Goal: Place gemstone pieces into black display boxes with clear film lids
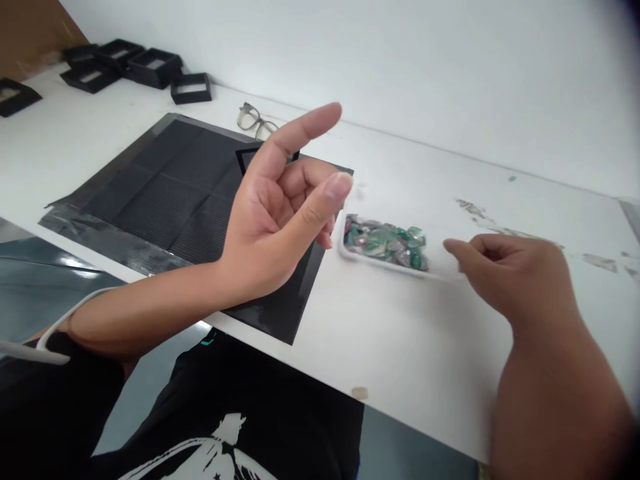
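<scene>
My left hand [273, 220] is raised over the right side of a black ribbed mat. Its forefinger and thumb stand apart, the other fingers are loosely bent, and nothing shows between them. To its right, a shallow white tray [370, 261] holds many shiny green and clear pieces [385, 241]. Just beyond the tray's right end is my right hand [510, 273], closed, with thumb and fingers pinched toward the tray. Blur at the fingertips hides what they hold, if anything. A dark frame [241, 159] lies partly behind my left hand on the mat [190, 187].
Several black open frames [191, 89] stand at the back left of the white table [390, 347]. Eyeglasses [257, 122] lie behind the mat. Thin flat scraps [599, 261] are scattered at the right, and a small tan piece [359, 393] sits at the front edge.
</scene>
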The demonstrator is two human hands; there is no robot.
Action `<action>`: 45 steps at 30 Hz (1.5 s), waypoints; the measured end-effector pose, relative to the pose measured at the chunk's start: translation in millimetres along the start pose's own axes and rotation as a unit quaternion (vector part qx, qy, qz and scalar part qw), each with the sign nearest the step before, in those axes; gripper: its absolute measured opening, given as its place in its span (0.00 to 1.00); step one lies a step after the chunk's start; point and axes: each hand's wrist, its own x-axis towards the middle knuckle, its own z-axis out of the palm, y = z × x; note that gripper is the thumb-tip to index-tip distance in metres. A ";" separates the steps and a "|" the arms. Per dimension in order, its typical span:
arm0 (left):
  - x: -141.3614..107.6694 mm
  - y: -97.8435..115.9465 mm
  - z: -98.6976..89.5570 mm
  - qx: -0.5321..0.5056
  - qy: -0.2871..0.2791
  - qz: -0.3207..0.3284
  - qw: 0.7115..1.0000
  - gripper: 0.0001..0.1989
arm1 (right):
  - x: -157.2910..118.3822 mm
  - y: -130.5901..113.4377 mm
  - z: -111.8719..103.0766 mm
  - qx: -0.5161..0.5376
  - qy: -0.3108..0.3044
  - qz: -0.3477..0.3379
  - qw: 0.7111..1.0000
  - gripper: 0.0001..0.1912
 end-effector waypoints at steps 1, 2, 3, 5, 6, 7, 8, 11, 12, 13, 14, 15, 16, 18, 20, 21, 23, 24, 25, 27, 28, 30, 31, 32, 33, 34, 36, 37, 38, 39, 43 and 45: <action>-0.4 0.2 0.4 -0.004 -0.001 0.009 1.000 0.18 | 3.5 2.5 0.7 0.001 0.016 0.019 1.000 0.18; -1.0 1.0 1.0 -0.005 -0.001 0.016 1.000 0.19 | 7.0 5.1 1.1 0.002 0.029 0.035 0.999 0.18; -1.9 2.3 1.7 -0.003 -0.003 0.018 1.000 0.20 | 10.6 7.9 1.4 0.002 0.038 0.048 0.998 0.17; -4.4 5.7 3.3 0.007 -0.001 0.006 1.000 0.23 | 17.7 13.4 1.2 0.000 0.056 0.073 0.996 0.18; -5.8 7.2 4.0 0.014 -0.002 -0.006 1.000 0.25 | 21.2 15.9 1.0 -0.003 0.069 0.083 0.994 0.18; -7.3 8.2 4.4 0.020 -0.005 -0.019 1.000 0.26 | 24.2 18.0 0.9 -0.006 0.088 0.089 0.992 0.18; -8.8 8.6 4.7 0.024 -0.011 -0.032 0.999 0.27 | 26.6 19.4 0.9 -0.008 0.115 0.090 0.989 0.18; -13.3 6.3 4.1 0.013 -0.048 -0.074 0.996 0.29 | 26.3 17.6 3.0 0.024 0.238 0.018 0.971 0.14; -14.5 5.0 3.7 0.006 -0.071 -0.093 0.993 0.28 | 22.7 14.5 4.5 0.048 0.278 -0.038 0.959 0.13; -15.6 3.9 3.2 0.001 -0.100 -0.118 0.988 0.28 | 17.2 10.1 6.2 0.079 0.305 -0.105 0.943 0.11; -16.4 3.1 2.7 0.000 -0.133 -0.150 0.980 0.27 | 10.1 4.8 8.1 0.117 0.318 -0.172 0.925 0.10; -16.8 2.8 2.0 0.000 -0.167 -0.187 0.968 0.26 | 1.8 -1.2 10.0 0.156 0.310 -0.234 0.908 0.08; -16.8 2.9 1.3 0.000 -0.200 -0.224 0.954 0.25 | -7.3 -7.3 11.7 0.205 0.282 -0.282 0.894 0.07; -15.9 3.8 -0.3 0.005 -0.278 -0.280 0.919 0.19 | -24.5 -18.2 13.9 0.304 0.142 -0.350 0.875 0.04; -14.7 4.6 -1.9 0.006 -0.391 -0.305 0.868 0.10 | -36.6 -25.1 13.6 0.340 -0.079 -0.398 0.848 0.07; -14.5 4.7 -2.5 -0.003 -0.449 -0.310 0.838 0.05 | -39.9 -26.9 12.5 0.344 -0.180 -0.413 0.824 0.08; -15.1 3.9 -2.7 -0.045 -0.519 -0.324 0.790 0.06 | -41.8 -28.1 9.1 0.347 -0.325 -0.419 0.773 0.06; -15.7 3.2 -2.3 -0.069 -0.523 -0.334 0.781 0.10 | -41.3 -28.1 7.0 0.348 -0.368 -0.414 0.756 0.04; -16.3 2.6 -1.8 -0.088 -0.511 -0.343 0.783 0.13 | -40.5 -28.1 5.0 0.351 -0.397 -0.406 0.745 0.03; -17.0 2.1 -0.8 -0.101 -0.478 -0.353 0.798 0.20 | -39.6 -28.8 1.9 0.352 -0.428 -0.385 0.738 0.06; -17.0 2.4 -0.4 -0.103 -0.466 -0.356 0.803 0.22 | -39.9 -29.7 1.0 0.348 -0.435 -0.377 0.740 0.07; -16.5 3.9 -0.2 -0.111 -0.452 -0.361 0.808 0.24 | -41.7 -31.8 1.1 0.335 -0.437 -0.368 0.749 0.06; -16.4 4.9 -0.2 -0.117 -0.446 -0.364 0.809 0.24 | -42.9 -32.6 1.7 0.331 -0.435 -0.366 0.753 0.05; -16.3 5.8 -0.3 -0.124 -0.440 -0.367 0.810 0.24 | -44.1 -33.2 2.7 0.329 -0.434 -0.365 0.755 0.05; -16.4 6.6 -0.3 -0.130 -0.434 -0.371 0.811 0.24 | -45.2 -33.3 3.6 0.332 -0.434 -0.364 0.754 0.04; -16.6 7.2 -0.4 -0.134 -0.428 -0.376 0.811 0.23 | -46.0 -33.1 4.6 0.339 -0.433 -0.365 0.751 0.04; -17.4 7.5 -0.4 -0.136 -0.416 -0.390 0.810 0.22 | -47.0 -31.7 6.0 0.356 -0.431 -0.368 0.743 0.05; -17.8 7.3 -0.3 -0.133 -0.411 -0.398 0.809 0.22 | -47.2 -30.8 6.4 0.363 -0.431 -0.370 0.739 0.04; -18.2 6.9 -0.3 -0.130 -0.407 -0.404 0.808 0.23 | -47.2 -29.9 6.6 0.367 -0.433 -0.371 0.735 0.04; -18.5 6.4 -0.2 -0.126 -0.405 -0.407 0.809 0.23 | -47.1 -29.0 6.6 0.370 -0.434 -0.371 0.733 0.04; -18.7 3.7 0.5 -0.128 -0.396 -0.407 0.813 0.22 | -46.1 -26.7 5.9 0.362 -0.435 -0.362 0.741 0.03; -18.4 2.3 0.8 -0.137 -0.376 -0.415 0.817 0.23 | -45.7 -26.2 5.4 0.374 -0.413 -0.360 0.748 0.04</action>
